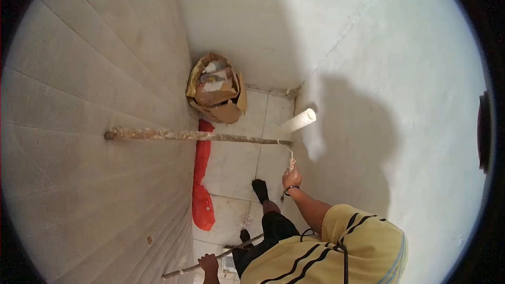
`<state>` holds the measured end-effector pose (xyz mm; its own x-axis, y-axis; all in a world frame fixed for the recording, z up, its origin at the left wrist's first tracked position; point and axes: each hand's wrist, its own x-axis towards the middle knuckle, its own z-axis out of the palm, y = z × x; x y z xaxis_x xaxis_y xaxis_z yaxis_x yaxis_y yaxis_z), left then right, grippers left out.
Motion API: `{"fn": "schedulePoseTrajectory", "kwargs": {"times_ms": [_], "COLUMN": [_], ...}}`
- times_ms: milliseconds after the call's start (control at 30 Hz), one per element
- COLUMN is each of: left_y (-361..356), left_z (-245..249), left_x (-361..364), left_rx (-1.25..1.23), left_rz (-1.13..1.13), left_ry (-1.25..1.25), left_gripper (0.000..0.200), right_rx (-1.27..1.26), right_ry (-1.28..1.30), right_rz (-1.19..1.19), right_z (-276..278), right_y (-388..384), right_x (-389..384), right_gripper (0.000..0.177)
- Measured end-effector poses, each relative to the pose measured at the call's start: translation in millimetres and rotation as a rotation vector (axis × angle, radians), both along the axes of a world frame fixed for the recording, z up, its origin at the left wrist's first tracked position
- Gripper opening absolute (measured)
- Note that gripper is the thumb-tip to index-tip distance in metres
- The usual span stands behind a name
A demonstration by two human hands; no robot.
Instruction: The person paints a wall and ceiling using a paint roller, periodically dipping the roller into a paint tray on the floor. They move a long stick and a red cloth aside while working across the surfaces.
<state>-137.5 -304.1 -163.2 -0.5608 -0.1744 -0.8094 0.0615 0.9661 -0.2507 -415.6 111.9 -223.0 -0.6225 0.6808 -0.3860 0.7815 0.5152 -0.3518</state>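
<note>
My right hand [292, 178] is closed around the handle of a paint roller [301, 120]. Its white sleeve is at the right-hand wall [357, 47]; whether it touches the surface is hard to tell. At the lower left, my left hand [209, 263] is wrapped round a thin pole [179, 272] that slants past my legs. A second, paint-spattered pole [200, 136] stretches across the view, its right end close to the roller's wire frame.
A torn cardboard box [218, 100] with assorted items inside stands on the tiled floor [231, 163] near the corner. Red material [202, 205] lies along the left wall [105, 189], which has a panelled look. My feet in dark socks [260, 191] are below.
</note>
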Motion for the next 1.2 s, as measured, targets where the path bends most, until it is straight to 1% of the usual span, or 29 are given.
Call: {"fn": "schedulePoseTrajectory", "kwargs": {"times_ms": [33,167,233,267,300,333,400,467,500,567,600,633,667,733,800,867,900,967,1000,1033,1067,1100,1133,1167,1200], "left_y": [1.7,-1.8,-3.9,-5.3,-5.7,-5.2,-9.6,-12.2,-10.7,-5.1,-3.4,-1.6,-3.0,5.4,8.4,15.2,20.5,39.7,44.5,53.1,65.9,85.1,107.8,144.2,164.8], "left_z": [-1.2,-14.9,-22.3,-23.0,-20.5,-21.6,-23.7,-22.6,-19.4,-18.9,-14.3,-16.0,-15.8,-17.1,-18.6,-23.1,-23.9,-18.4,-14.5,-10.7,-9.4,-10.5,-12.3,-34.1,-32.1], "left_x": [0.3,3.3,8.7,10.0,4.6,-3.2,-2.8,-5.4,-9.0,-21.1,-19.4,-24.1,-37.8,-59.1,-95.0,-150.1,-179.8,-237.4,-265.9,-288.9,-313.9,-339.5,-363.2,-391.2,-399.4], "left_rx": [-0.028,-0.052,-0.075,-0.063,-0.054,-0.081,-0.066,-0.055,-0.054,-0.103,-0.05,-0.07,-0.07,-0.003,0.068,0.153,0.197,0.282,0.316,0.353,0.394,0.442,0.488,0.509,0.545], "left_rz": [0.012,0.069,0.063,0.041,0.018,0.061,0.041,0.046,0.033,0.128,0.201,0.248,0.235,0.351,0.437,0.484,0.5,0.543,0.555,0.572,0.587,0.604,0.616,0.662,0.67], "left_ry": [-0.013,0.012,0.036,0.049,0.062,-0.04,-0.019,-0.017,-0.011,-0.257,-0.093,-0.238,-0.234,-0.227,-0.216,-0.194,-0.183,-0.168,-0.165,-0.171,-0.181,-0.195,-0.219,-0.262,-0.309], "left_gripper": [0.016,0.017,0.017,0.017,0.017,0.018,0.019,0.023,0.023,0.027,0.028,0.032,0.032,0.034,0.035,0.037,0.038,0.041,0.042,0.043,0.044,0.045,0.047,0.048,0.049], "right_rx": [0.015,-0.018,-0.005,0.032,0.032,0.037,0.044,0.099,0.1,0.064,0.066,0.059,0.052,0.037,0.025,0.024,0.03,0.073,0.071,-0.007,-0.083,-0.073,-0.112,-0.17,-0.161], "right_ry": [-0.091,-0.095,-0.181,-0.139,-0.128,-0.123,-0.115,-0.077,-0.072,-0.119,-0.11,-0.118,-0.131,-0.139,-0.139,-0.158,-0.134,-0.044,-0.024,-0.103,-0.178,-0.159,-0.203,-0.275,-0.275], "right_rz": [0.034,0.03,0.057,0.113,0.106,0.098,0.084,0.146,0.132,0.132,0.12,0.128,0.134,0.114,0.066,0.13,0.072,0.111,0.05,0.062,0.073,0.019,0.0,0.006,-0.066], "right_z": [0.3,19.0,20.6,19.0,17.0,14.2,15.2,19.8,21.2,29.6,36.3,42.6,47.8,40.6,42.1,50.3,55.9,71.9,78.1,85.6,89.6,93.0,88.6,71.2,83.5], "right_y": [7.7,28.2,39.2,45.3,50.3,53.6,59.0,62.1,63.1,65.1,64.8,64.1,64.2,70.2,73.0,70.4,68.8,65.5,61.9,61.0,62.8,62.4,59.3,77.4,83.0], "right_x": [0.7,-7.1,-15.6,-15.5,-20.1,-22.4,-26.1,-25.7,-23.5,-27.2,-28.6,-27.8,-24.5,-22.5,-15.7,-12.3,-7.3,-4.9,-5.8,-4.9,-5.4,-7.8,-6.5,-24.9,-13.6], "right_gripper": [0.037,0.034,0.032,0.029,0.029,0.029,0.029,0.029,0.029,0.028,0.028,0.028,0.027,0.027,0.027,0.029,0.029,0.031,0.031,0.031,0.032,0.032,0.03,0.029,0.029]}}
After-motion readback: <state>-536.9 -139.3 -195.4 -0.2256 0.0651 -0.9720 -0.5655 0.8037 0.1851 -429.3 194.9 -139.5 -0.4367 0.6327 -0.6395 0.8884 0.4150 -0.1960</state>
